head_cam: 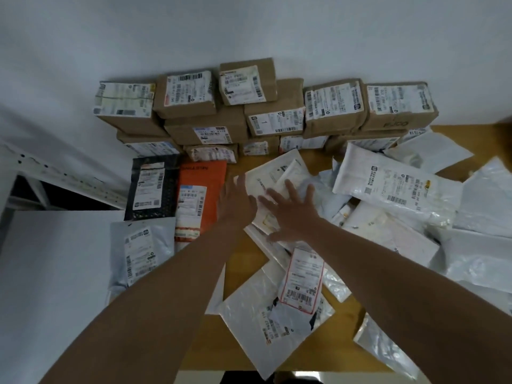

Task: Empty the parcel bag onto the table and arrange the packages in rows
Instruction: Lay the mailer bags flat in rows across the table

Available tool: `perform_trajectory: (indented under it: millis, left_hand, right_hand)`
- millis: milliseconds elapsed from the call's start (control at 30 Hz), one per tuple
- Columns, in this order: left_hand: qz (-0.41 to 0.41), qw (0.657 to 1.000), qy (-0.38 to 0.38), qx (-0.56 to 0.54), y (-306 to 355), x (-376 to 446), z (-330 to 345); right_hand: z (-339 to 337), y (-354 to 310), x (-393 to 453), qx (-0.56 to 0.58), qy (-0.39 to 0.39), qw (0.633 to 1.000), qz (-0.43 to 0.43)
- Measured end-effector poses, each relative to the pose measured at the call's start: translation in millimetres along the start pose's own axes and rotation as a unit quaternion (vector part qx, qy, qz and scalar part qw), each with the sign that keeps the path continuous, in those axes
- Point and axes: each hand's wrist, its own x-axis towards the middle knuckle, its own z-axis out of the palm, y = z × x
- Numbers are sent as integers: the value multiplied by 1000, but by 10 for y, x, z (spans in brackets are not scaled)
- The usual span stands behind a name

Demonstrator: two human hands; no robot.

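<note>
A flat cream envelope (pixel 277 173) lies at the middle of the wooden table (pixel 241 270). My left hand (pixel 235 202) rests flat on its left edge with straight fingers. My right hand (pixel 288 210) presses on it with fingers spread. To the left lie an orange mailer (pixel 201 189), a black mailer (pixel 151 187) and a grey mailer (pixel 138 253), side by side and in line. Brown cardboard boxes (pixel 266 106) are stacked in rows along the back wall. A loose heap of white poly mailers (pixel 396 187) covers the right side.
A white mailer with a red-bordered label (pixel 300 281) lies near the front, over another white bag (pixel 257 314). A white metal shelf frame (pixel 55 176) stands to the left of the table. The white wall runs behind the boxes.
</note>
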Motion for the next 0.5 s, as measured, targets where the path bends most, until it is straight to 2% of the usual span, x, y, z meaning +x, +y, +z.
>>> perform_trajectory:
  millis: [67,167,267,400,500]
  left_hand:
    - [-15,999,-40,-11,3,181,-10]
    - [-41,996,-78,-28,21,286,39]
    - [-62,986,-131,-83,9,293,104]
    - [-46,981,-163,-99,63,98,175]
    - [-18,988,-141,-52,69,-71,183]
  right_hand:
    - [-46,75,3,-27,-16,999,-14]
    - [-121,200,-43,-54,38,998,7]
    - [-176,317,26,-31,47,997,52]
    - [-244,347,184,21,2,994,111]
    - [-199,242,256,37,-49,995,78]
